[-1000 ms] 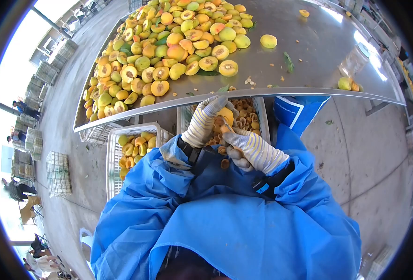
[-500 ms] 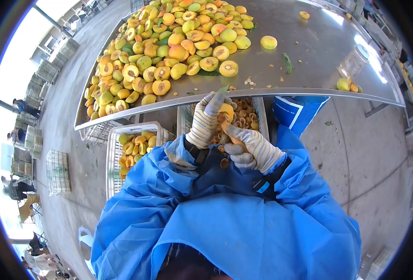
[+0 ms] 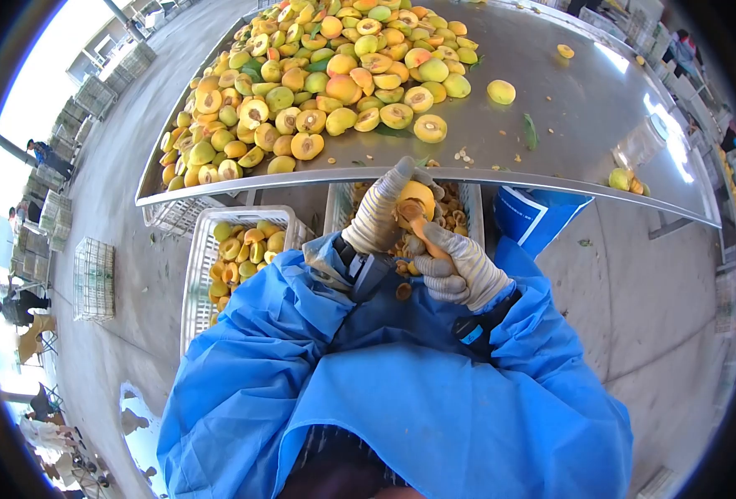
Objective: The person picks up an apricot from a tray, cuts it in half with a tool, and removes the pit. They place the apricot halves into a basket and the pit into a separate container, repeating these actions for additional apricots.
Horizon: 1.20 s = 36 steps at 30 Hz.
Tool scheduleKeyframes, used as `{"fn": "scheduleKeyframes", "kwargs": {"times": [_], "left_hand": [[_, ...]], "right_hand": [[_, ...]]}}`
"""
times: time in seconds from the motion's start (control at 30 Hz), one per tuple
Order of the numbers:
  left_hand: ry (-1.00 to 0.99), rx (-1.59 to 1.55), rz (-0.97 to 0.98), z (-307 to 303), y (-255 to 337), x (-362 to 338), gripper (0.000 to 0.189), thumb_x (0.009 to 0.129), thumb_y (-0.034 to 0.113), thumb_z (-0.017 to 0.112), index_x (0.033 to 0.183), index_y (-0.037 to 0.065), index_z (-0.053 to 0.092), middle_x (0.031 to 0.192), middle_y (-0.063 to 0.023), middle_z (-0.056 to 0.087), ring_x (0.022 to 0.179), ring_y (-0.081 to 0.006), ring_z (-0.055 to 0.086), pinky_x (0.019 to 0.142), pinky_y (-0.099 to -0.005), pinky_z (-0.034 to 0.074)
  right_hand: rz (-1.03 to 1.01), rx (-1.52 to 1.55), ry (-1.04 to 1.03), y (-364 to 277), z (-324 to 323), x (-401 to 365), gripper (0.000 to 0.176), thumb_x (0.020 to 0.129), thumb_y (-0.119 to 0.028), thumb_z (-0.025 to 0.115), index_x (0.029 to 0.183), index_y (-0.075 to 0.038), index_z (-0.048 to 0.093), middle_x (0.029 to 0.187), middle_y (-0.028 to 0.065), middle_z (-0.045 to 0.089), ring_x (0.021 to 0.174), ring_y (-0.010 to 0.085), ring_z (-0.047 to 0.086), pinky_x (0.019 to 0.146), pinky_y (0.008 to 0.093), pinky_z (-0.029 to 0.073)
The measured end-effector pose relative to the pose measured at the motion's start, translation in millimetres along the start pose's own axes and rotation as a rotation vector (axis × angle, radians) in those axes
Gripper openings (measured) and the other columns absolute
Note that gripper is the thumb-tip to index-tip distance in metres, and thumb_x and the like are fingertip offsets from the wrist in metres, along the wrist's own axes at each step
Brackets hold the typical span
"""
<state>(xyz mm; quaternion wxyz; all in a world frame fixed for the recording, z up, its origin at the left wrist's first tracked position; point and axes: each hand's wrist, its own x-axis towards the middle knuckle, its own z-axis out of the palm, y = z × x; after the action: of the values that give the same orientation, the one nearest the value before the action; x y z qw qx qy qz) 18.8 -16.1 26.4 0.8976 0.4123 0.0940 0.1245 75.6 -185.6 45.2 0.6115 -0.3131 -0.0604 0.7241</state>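
Observation:
In my gloved left hand point(image 3: 378, 213) is a halved yellow peach point(image 3: 418, 196), its cut face turned toward my right hand. My gloved right hand point(image 3: 461, 268) grips a pitting tool point(image 3: 435, 236) with an orange-brown handle. The tool's tip presses at the middle of the peach, where the flesh looks brown; the tip itself is hidden. Below both hands stands a white crate point(image 3: 478, 218) holding brown peach pits and scraps. Beyond them, many halved peaches point(image 3: 309, 123) lie heaped on a metal table point(image 3: 567, 108).
A white crate point(image 3: 193, 279) of peach halves stands at lower left. To the right hangs a blue bag point(image 3: 534, 218) under the table edge. A clear jar point(image 3: 641, 143) lies on the table near small fruit point(image 3: 626, 180). Other people point(image 3: 50, 158) and stacked crates are at far left.
The peach half has turned more toward the right hand, and the tool tip now sits deeper against its centre. The whole view has shifted slightly.

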Motion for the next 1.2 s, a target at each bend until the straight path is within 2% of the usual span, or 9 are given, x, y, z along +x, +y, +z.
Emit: {"fn": "scheduleKeyframes", "kwargs": {"times": [0.23, 0.4, 0.53, 0.63, 0.67, 0.77, 0.83, 0.9, 1.2], "left_hand": [[0.003, 0.305, -0.109, -7, 0, -3, 0.044, 0.092, 0.047, 0.062, 0.091, 0.004, 0.067, 0.081, -0.0047, 0.067, 0.072, -0.0127, 0.064, 0.065, -0.0243, 0.051], [-0.036, 0.1, -0.202, -9, 1, -1, 0.049, 0.089, 0.052, 0.064, 0.094, 0.004, 0.065, 0.083, -0.0107, 0.068, 0.075, -0.0199, 0.067, 0.068, -0.0317, 0.056], [0.188, -0.152, -0.079, -16, 8, 10, 0.044, 0.09, 0.049, 0.064, 0.095, 0.006, 0.064, 0.084, -0.011, 0.068, 0.078, -0.0214, 0.067, 0.07, -0.0339, 0.057], [0.318, 0.377, 0.281, -46, 37, 3, 0.031, 0.089, 0.034, 0.071, 0.097, 0.005, 0.066, 0.084, -0.0044, 0.067, 0.078, -0.0125, 0.064, 0.07, -0.0257, 0.052], [0.395, 0.646, 0.257, -41, 59, -16, 0.029, 0.09, 0.031, 0.071, 0.098, 0.004, 0.066, 0.085, -0.0036, 0.067, 0.077, -0.0108, 0.063, 0.07, -0.024, 0.05], [0.64, 1.205, 0.304, -68, 104, -64, 0.028, 0.09, 0.028, 0.07, 0.103, 0.004, 0.066, 0.088, -0.0046, 0.069, 0.077, -0.0111, 0.062, 0.069, -0.0231, 0.049], [0.874, 1.549, 0.089, -70, 133, -90, 0.037, 0.086, 0.033, 0.071, 0.108, 0.004, 0.067, 0.091, -0.0154, 0.069, 0.082, -0.027, 0.067, 0.075, -0.0379, 0.052], [0.906, 2.043, 0.302, -106, 133, -91, 0.039, 0.085, 0.032, 0.071, 0.113, 0.004, 0.066, 0.099, -0.0163, 0.069, 0.09, -0.0297, 0.066, 0.08, -0.0374, 0.052], [0.213, 1.92, 0.138, -10, 81, 81, 0.043, 0.095, 0.042, 0.051, 0.124, 0.012, 0.061, 0.101, -0.0207, 0.069, 0.095, -0.035, 0.066, 0.083, -0.0418, 0.052]], "right_hand": [[-0.066, -0.638, 0.226, 8, 6, 5, 0.038, 0.097, -0.051, 0.051, 0.093, -0.013, 0.052, 0.059, -0.0032, 0.045, 0.039, 0.0077, 0.04, 0.034, 0.0223, 0.032], [0.091, -0.078, -0.148, 3, 4, -4, 0.037, 0.096, -0.049, 0.055, 0.099, -0.012, 0.056, 0.057, -0.0025, 0.044, 0.036, 0.0074, 0.039, 0.034, 0.0199, 0.031], [-0.069, -0.131, 0.056, -2, 4, -4, 0.038, 0.095, -0.051, 0.056, 0.098, -0.013, 0.056, 0.057, -0.0021, 0.045, 0.036, 0.008, 0.039, 0.033, 0.02, 0.03], [-0.183, -0.617, 0.286, -7, -6, -6, 0.042, 0.096, -0.053, 0.053, 0.103, -0.012, 0.057, 0.057, -0.0033, 0.043, 0.038, 0.0069, 0.039, 0.035, 0.0215, 0.03], [-0.25, -0.928, 0.367, -6, -19, -3, 0.046, 0.097, -0.047, 0.052, 0.118, -0.007, 0.056, 0.062, 0.0078, 0.057, 0.048, 0.0214, 0.056, 0.045, 0.0342, 0.044], [-0.598, -1.798, 0.556, 11, -56, 8, 0.051, 0.097, -0.04, 0.052, 0.132, -0.003, 0.049, 0.08, 0.0236, 0.066, 0.072, 0.0386, 0.066, 0.066, 0.0467, 0.051], [-0.403, -1.722, 0.545, 1, -31, -2, 0.054, 0.094, -0.035, 0.054, 0.137, -0.003, 0.045, 0.093, 0.0311, 0.064, 0.089, 0.0461, 0.062, 0.078, 0.0515, 0.048], [-0.474, -1.754, 0.557, 4, -32, -1, 0.052, 0.094, -0.035, 0.055, 0.134, -0.004, 0.047, 0.09, 0.0303, 0.065, 0.086, 0.0452, 0.063, 0.075, 0.0508, 0.049], [-0.699, -1.415, 0.602, -5, -37, 9, 0.039, 0.093, -0.034, 0.057, 0.114, -0.002, 0.052, 0.086, 0.0281, 0.064, 0.082, 0.0471, 0.062, 0.072, 0.0501, 0.048]]}}
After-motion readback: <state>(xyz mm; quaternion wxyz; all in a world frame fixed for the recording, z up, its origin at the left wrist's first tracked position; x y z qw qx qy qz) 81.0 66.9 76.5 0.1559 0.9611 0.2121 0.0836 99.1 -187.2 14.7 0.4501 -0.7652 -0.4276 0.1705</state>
